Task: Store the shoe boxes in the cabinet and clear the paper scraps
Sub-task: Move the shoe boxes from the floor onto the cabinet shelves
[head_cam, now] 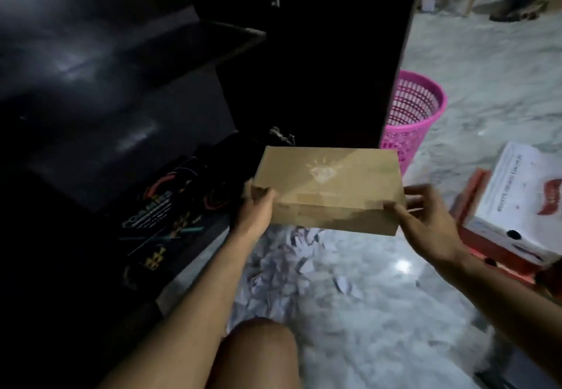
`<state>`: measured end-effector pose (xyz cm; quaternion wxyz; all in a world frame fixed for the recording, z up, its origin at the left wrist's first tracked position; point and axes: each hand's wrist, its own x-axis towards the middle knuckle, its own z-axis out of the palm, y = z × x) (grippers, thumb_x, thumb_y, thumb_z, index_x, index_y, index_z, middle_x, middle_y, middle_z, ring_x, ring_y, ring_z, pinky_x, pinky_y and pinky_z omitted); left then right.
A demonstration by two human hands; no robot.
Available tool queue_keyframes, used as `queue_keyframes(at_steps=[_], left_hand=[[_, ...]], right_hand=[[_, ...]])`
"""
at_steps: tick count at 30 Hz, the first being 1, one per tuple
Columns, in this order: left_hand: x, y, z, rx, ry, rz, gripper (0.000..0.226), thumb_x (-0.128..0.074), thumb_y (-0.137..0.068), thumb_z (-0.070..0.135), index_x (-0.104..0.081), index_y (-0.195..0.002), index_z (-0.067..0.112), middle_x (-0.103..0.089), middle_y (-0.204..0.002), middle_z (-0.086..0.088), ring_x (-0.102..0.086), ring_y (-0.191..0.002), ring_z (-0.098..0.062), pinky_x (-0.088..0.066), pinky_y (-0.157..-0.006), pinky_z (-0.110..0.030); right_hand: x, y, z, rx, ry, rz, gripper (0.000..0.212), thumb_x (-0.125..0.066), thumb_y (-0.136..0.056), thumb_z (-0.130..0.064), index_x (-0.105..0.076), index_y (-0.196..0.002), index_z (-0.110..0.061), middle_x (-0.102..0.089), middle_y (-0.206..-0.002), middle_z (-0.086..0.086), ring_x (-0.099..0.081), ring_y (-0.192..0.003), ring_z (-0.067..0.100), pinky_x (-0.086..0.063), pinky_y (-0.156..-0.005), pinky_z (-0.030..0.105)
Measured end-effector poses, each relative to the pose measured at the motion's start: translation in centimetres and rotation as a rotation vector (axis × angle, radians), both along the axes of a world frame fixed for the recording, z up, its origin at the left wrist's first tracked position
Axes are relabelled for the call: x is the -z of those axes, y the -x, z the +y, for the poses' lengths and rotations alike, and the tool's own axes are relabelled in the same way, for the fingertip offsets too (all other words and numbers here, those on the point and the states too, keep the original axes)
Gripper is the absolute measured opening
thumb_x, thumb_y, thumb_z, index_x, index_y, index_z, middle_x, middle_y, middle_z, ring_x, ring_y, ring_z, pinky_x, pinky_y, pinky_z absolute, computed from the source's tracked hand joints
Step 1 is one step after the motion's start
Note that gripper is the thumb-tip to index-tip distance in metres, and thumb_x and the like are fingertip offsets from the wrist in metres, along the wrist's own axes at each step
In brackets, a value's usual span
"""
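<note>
At frame centre, left hand and right hand grip the plain brown cardboard shoe box by its ends, level, ready for the dark open cabinet at left.

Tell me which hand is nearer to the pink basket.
Right. The right hand grips the brown box at its right end, just below the pink basket; the left hand grips the far end.
</note>
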<state>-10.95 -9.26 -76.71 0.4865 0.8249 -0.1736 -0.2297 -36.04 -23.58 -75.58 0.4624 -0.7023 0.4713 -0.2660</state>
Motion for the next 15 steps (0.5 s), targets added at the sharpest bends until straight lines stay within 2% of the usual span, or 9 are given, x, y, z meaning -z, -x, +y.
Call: queue_keyframes(at_steps=[2, 4, 7, 9, 11, 13, 15], left_hand=[[-0.5, -2.3, 1.6, -0.158, 0.076, -0.033, 0.027, -0.059, -0.093, 0.032, -0.049, -0.116, 0.024, -0.06, -0.11, -0.001, -0.057, -0.103, -0.025, -0.044, -0.088, -0.035], [-0.6, -4.5, 3.0, -0.291, 0.134, -0.069, 0.036, -0.059, -0.087, 0.038, -0.05, -0.119, 0.023, -0.062, -0.114, -0.005, -0.059, -0.106, -0.029, -0.05, -0.096, -0.045], [-0.2, -7.5, 4.8, -0.486, 0.222, -0.087, 0.053, -0.058, -0.081, 0.038, -0.052, -0.128, 0.015, -0.066, -0.121, -0.011, -0.064, -0.107, -0.033, -0.053, -0.097, -0.049], [0.1, -9.2, 5.7, -0.633, 0.263, -0.136, 0.062, -0.056, -0.076, 0.042, -0.053, -0.131, 0.014, -0.068, -0.122, -0.013, -0.066, -0.106, -0.034, -0.056, -0.092, -0.049], [-0.1, -10.6, 6.6, -0.772, 0.292, -0.167, 0.062, -0.06, -0.081, 0.041, -0.053, -0.137, 0.014, -0.067, -0.127, -0.014, -0.066, -0.108, -0.035, -0.057, -0.093, -0.043], [0.2, -12.5, 7.6, -0.901, 0.297, -0.187, 0.055, -0.064, -0.092, 0.029, -0.051, -0.143, 0.012, -0.066, -0.131, -0.016, -0.065, -0.114, -0.033, -0.051, -0.093, -0.033], [0.6, -14.3, 8.8, -1.002, 0.318, -0.207, 0.058, -0.064, -0.092, 0.031, -0.049, -0.145, 0.012, -0.066, -0.132, -0.017, -0.065, -0.116, -0.033, -0.052, -0.095, -0.033]], right_hand=[[-0.1, -4.6, -0.5, -0.072, 0.001, -0.049, 0.032, -0.071, -0.094, -0.026, -0.056, -0.12, -0.014, -0.063, -0.093, -0.006, -0.066, -0.084, 0.02, -0.052, -0.068, 0.035], [0.2, -9.4, -0.8, -0.12, -0.015, -0.079, 0.036, -0.073, -0.09, -0.032, -0.058, -0.12, -0.016, -0.067, -0.094, -0.006, -0.068, -0.089, 0.019, -0.054, -0.072, 0.035], [0.9, -16.2, -0.9, -0.171, -0.008, -0.107, 0.049, -0.07, -0.076, -0.046, -0.062, -0.118, -0.023, -0.074, -0.107, 0.001, -0.072, -0.103, 0.024, -0.059, -0.092, 0.046], [1.6, -20.6, -0.5, -0.209, 0.001, -0.132, 0.052, -0.073, -0.08, -0.042, -0.062, -0.124, -0.018, -0.072, -0.114, 0.004, -0.069, -0.111, 0.025, -0.055, -0.101, 0.048], [2.3, -24.9, 0.3, -0.241, -0.027, -0.149, 0.051, -0.074, -0.083, -0.039, -0.061, -0.126, -0.015, -0.07, -0.114, 0.003, -0.067, -0.11, 0.023, -0.053, -0.104, 0.049], [3.1, -28.9, 1.0, -0.304, -0.058, -0.159, 0.056, -0.07, -0.075, -0.048, -0.063, -0.122, -0.019, -0.073, -0.113, 0.003, -0.07, -0.105, 0.027, -0.056, -0.1, 0.051], [4.2, -32.8, 1.8, -0.354, -0.077, -0.188, 0.063, -0.065, -0.064, -0.054, -0.065, -0.117, -0.019, -0.076, -0.114, 0.007, -0.071, -0.102, 0.03, -0.057, -0.099, 0.052]])
